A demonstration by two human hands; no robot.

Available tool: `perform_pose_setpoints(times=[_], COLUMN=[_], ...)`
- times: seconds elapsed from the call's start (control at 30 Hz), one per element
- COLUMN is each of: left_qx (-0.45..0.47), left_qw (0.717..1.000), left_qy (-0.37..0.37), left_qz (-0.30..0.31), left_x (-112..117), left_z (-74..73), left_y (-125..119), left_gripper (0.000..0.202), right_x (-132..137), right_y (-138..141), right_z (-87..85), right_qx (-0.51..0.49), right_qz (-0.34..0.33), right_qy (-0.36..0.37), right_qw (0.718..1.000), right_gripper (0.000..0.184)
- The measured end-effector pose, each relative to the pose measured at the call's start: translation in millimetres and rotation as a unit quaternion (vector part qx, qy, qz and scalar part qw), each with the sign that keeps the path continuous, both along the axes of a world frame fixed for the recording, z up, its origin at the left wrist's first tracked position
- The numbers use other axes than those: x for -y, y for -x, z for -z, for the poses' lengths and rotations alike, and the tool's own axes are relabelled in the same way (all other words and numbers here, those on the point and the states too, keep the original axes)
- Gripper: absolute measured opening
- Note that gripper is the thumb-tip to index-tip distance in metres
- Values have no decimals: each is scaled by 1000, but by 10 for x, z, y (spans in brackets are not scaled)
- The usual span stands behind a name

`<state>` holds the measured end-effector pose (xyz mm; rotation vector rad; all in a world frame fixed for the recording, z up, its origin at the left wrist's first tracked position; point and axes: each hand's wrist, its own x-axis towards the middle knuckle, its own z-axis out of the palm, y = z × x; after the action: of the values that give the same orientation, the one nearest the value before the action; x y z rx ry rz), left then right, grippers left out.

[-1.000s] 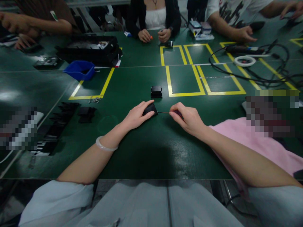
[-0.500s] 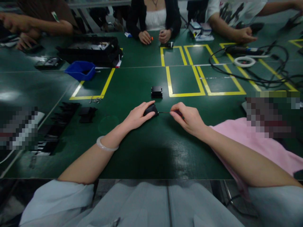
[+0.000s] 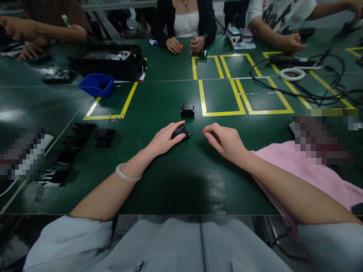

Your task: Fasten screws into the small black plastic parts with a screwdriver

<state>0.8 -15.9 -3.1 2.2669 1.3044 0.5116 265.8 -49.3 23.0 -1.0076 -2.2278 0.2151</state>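
Observation:
My left hand [image 3: 166,139] is closed round a small black block-shaped part [image 3: 180,131], thumb in front and fingers behind, holding it against the green table. From the right, my right hand [image 3: 222,139] pinches a screwdriver; its thin shaft [image 3: 197,134] lies level and its tip meets the right side of the part. The fingers cover the screwdriver's handle. Just beyond the held part stands another black part [image 3: 187,110] with small bright spots at its sides.
Left of my hands lie more black parts [image 3: 104,137] and a pile of small screws [image 3: 115,120]. Farther back are a blue bin [image 3: 96,84] and black trays [image 3: 107,62]. Cables [image 3: 326,85] and a pink cloth [image 3: 283,155] are at right. Co-workers sit across the table.
The fingers of my right hand have shifted very slightly on the screwdriver. The black part and my left hand stay where they were.

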Motion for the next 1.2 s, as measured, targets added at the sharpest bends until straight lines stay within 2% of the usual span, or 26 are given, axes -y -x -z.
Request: perform_pose_setpoints(times=[0.13,0.4,0.7,0.97,1.2], left_qx=[4,-4,6,4,9], left_qw=[1000,1000,1000,1000,1000], left_qy=[1,2,-3,-2,1], left_qz=[-1,-6,-2,-2,0], left_x=[1,6,0,12,7], left_z=[1,-21,0,-27,-19], left_y=[1,-8,2,-9,-7], left_gripper=[65,64,64,63,64], right_x=[19,-14,8,-10,7], right_y=[9,-9,12,-6,3], right_z=[2,4,9,-10,-2], right_qx=[-10,34,-6,31,5], right_qz=[-8,7,-6,4,-8], right_qy=[0,10,12,8,17], right_qw=[1000,999,1000,999,1000], right_gripper=[20,27,20,28,22])
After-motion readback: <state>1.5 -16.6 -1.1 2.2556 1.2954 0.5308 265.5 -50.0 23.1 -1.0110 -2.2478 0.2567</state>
